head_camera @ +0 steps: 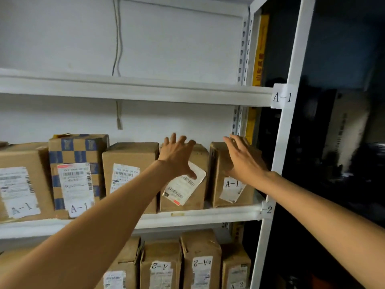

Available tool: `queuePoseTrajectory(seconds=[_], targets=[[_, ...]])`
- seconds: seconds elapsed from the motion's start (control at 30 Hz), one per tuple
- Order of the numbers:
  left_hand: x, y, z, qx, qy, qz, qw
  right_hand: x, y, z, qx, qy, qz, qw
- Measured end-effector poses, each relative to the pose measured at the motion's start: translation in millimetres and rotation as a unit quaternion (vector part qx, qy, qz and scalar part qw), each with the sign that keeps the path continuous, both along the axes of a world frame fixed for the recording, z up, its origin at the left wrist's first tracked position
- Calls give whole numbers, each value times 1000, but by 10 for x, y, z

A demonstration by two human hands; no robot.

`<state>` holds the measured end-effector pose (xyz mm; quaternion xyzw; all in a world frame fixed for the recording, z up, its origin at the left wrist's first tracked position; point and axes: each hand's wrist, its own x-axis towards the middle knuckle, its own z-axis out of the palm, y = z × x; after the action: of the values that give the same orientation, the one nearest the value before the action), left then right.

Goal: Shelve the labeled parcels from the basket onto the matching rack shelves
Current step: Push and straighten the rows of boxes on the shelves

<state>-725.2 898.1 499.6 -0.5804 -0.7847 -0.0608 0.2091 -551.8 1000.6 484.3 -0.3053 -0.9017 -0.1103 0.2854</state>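
White rack (281, 142), cardboard parcels (129, 157) in a row on middle shelf (208, 214), more boxes (200, 245) standing beneath it

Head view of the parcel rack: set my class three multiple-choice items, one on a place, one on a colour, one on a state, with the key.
1. Where does the A-1 parcel under the right hand stand?
A. on the floor
B. at the left end of its row
C. at the right end of its row, beside the rack post

2. The checks on the patterned box are:
A. blue
B. red
C. green

3. The left hand is:
A. a fist
B. open, fingers spread on a plain box
C. holding a pen

Key: C, no parcel stands between it and the post; A, blue squares alternate with brown card; B, its fingers fan out straight over the box.
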Motion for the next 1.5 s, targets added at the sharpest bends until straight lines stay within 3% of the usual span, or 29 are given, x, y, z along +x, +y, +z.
queuePoseTrajectory(seconds=[0.1, 0.2, 0.4, 1.03, 1.23, 1.33, 1.5], targets=[[-57, 111, -134, 9, -6, 3, 1000, -77, 266, 6, -47, -31, -10, 998], [-69, 168, -252, 78, 30, 0, 996, -109, 398, -75, -152, 25, 53, 987], [37, 320, -320, 136, 30, -3, 990, 6, 522, -144, -79, 63, 74, 992], [340, 606, -339, 139, 13, 4, 990, 268, 661, -100, -76, 33, 61, 995], [204, 505, -299, 65, 13, -21, 998, 188, 464, -54, -112, -31, 17, 993], [171, 376, -224, 68, -33, -63, 995, 78, 327, -39, -160, 2, 31, 987], [-86, -155, -158, 126, -4, -17, 992, -319, -79, -69, -96, 43, 97, 990]])
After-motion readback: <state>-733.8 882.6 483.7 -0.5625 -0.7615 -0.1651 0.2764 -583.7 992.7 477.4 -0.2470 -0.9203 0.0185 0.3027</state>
